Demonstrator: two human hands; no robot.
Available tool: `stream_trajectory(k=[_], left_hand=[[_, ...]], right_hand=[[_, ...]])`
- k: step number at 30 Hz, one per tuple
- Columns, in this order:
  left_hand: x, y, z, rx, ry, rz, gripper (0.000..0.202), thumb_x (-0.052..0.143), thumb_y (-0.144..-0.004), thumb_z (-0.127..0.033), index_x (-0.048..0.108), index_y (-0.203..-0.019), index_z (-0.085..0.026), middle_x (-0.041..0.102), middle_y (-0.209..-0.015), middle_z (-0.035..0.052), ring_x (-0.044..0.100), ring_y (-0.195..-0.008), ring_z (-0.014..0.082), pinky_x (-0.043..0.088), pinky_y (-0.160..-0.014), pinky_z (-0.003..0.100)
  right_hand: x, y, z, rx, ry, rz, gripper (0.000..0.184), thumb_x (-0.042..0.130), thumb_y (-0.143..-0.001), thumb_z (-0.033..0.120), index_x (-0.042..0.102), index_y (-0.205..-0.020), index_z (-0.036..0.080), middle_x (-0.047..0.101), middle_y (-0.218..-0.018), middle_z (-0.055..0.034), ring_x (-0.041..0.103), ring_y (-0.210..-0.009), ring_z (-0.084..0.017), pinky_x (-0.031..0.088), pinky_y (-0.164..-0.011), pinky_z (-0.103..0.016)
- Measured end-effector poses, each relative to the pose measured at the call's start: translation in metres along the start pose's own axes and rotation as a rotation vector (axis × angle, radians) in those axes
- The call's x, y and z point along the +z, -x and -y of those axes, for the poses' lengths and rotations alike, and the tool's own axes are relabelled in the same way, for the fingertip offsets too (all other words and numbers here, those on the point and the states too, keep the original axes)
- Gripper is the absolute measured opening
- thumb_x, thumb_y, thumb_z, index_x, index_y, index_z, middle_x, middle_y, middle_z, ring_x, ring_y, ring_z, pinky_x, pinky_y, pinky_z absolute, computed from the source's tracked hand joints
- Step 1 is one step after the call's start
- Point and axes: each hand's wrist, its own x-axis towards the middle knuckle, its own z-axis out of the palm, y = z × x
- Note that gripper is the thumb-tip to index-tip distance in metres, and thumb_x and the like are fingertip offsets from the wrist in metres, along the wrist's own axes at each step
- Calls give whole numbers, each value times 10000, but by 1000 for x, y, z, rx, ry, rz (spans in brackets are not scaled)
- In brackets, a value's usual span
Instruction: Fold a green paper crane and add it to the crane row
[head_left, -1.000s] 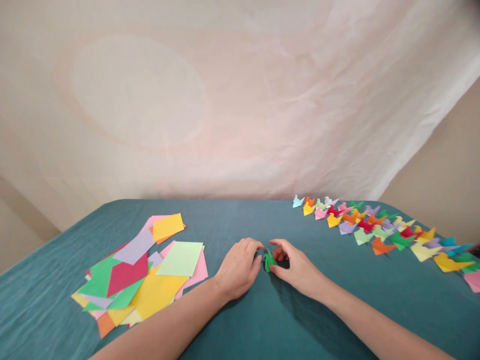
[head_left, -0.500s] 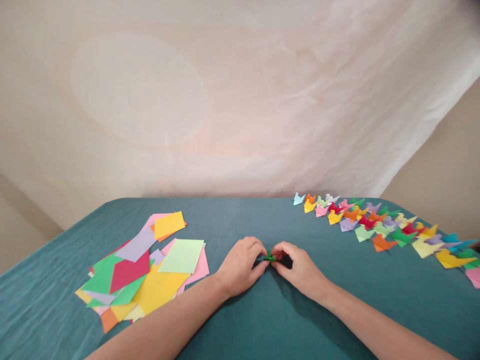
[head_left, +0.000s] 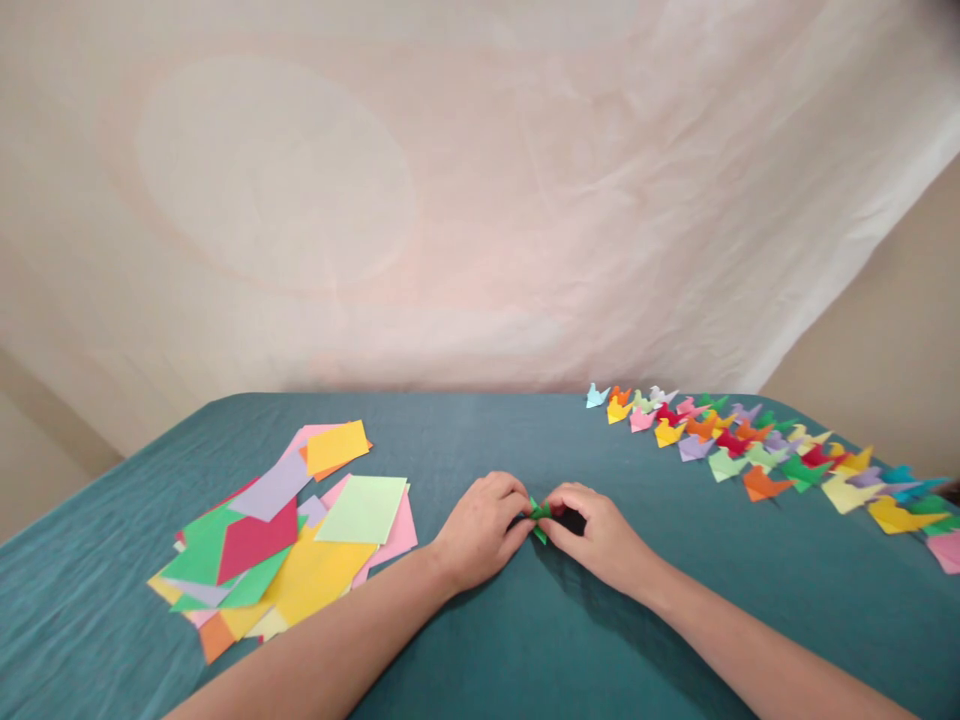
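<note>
A small piece of folded green paper (head_left: 540, 512) is held between my two hands, low over the middle of the table. From its left side my left hand (head_left: 486, 527) pinches it between thumb and fingers. My right hand (head_left: 592, 525) grips the opposite side in the same kind of pinch. Green points of the paper show above and below the fingertips; the rest is covered by the fingers.
Loose coloured paper sheets (head_left: 322, 570) lie in an overlapping pile on the left, partly behind my left forearm. Rows of folded paper birds (head_left: 765, 483) run along the right side. A teal cloth (head_left: 465, 660) covers the table; a pale sheet (head_left: 480, 200) hangs behind it.
More of the green paper now shows, with points spread above and below my fingertips. Both hands keep nearly the same place and pinch.
</note>
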Motion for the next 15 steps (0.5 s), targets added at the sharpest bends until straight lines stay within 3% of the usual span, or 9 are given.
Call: stream_trajectory(k=[5, 15], left_hand=[[2, 0, 1, 3, 2, 6, 116, 495, -855, -200, 592, -916, -182, 559, -979, 51, 492, -951, 189, 405, -847, 334], [2, -1, 2, -6, 30, 2, 83, 503, -841, -186, 570, -888, -176, 559, -959, 59, 499, -945, 194, 413, -843, 344]], right_hand=[[2, -1, -4, -28, 29, 21, 37, 614, -751, 219, 594, -729, 196, 574, -831, -24, 527, -826, -181, 408, -748, -306], [3, -3, -8, -8, -37, 37, 38, 615, -756, 173, 611, -724, 194, 577, -808, -15, 537, -810, -172, 409, -746, -298]])
